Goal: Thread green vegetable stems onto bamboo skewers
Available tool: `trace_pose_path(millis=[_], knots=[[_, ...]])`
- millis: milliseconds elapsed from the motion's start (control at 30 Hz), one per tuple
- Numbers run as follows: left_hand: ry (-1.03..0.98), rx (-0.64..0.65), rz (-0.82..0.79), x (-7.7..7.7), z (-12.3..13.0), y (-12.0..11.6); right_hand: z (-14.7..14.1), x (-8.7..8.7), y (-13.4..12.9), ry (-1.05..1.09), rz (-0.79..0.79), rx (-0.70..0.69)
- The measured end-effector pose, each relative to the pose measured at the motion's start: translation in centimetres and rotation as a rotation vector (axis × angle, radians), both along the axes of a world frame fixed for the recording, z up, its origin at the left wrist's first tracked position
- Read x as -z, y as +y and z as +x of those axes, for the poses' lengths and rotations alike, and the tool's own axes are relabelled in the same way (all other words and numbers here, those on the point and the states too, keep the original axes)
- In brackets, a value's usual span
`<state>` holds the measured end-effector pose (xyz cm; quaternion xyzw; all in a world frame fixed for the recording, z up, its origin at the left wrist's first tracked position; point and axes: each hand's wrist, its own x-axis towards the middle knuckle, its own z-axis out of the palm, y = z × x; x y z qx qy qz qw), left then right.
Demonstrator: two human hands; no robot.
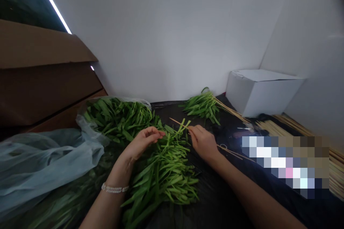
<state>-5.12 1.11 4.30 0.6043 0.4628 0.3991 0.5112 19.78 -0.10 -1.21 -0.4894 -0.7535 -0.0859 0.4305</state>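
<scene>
Beside the leaf pile [174,182], my right hand [203,142] grips a skewer [176,121]: judged light, stiff; hold its shaft. I cannot tell whether my left hand [144,141] grasps anything.

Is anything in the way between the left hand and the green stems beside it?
Nothing visible: the left hand is right by the green stems, though whether it touches them is unclear.

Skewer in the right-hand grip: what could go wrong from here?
The skewer has its bare, pointed end toward the side of the left-hand grip, so a slip of the right-hand grip might prick fingers. The thin green stems crossing near the skewer could split or bend if pushed hard.
</scene>
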Motion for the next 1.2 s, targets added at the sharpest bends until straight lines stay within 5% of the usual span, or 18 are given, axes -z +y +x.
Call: trace_pose_path(millis=[100,367,467,633,867,1200], knots=[[0.018,-0.064,0.020,0.6,0.1,0.4,0.0,-0.1,-0.1,-0.007,0.003,0.000],[0.621,-0.073,0.299,3.3,1.3,0.4,-0.1,-0.1,-0.1,-0.008,-0.001,0.006],[0.677,-0.092,0.331,3.6,1.7,0.3,-0.1,-0.2,-0.2,-0.017,-0.006,0.001],[0.371,-0.161,0.342,2.9,1.4,0.8,-0.1,-0.3,-0.2,-0.018,-0.003,0.011],[-0.254,-0.298,-0.013,1.4,0.9,0.8,-0.4,-0.4,-0.6,-0.046,0.009,-0.045],[-0.404,-0.188,-0.198,1.1,1.4,0.6,-1.1,-0.1,-1.1,-0.165,0.001,-0.096]])
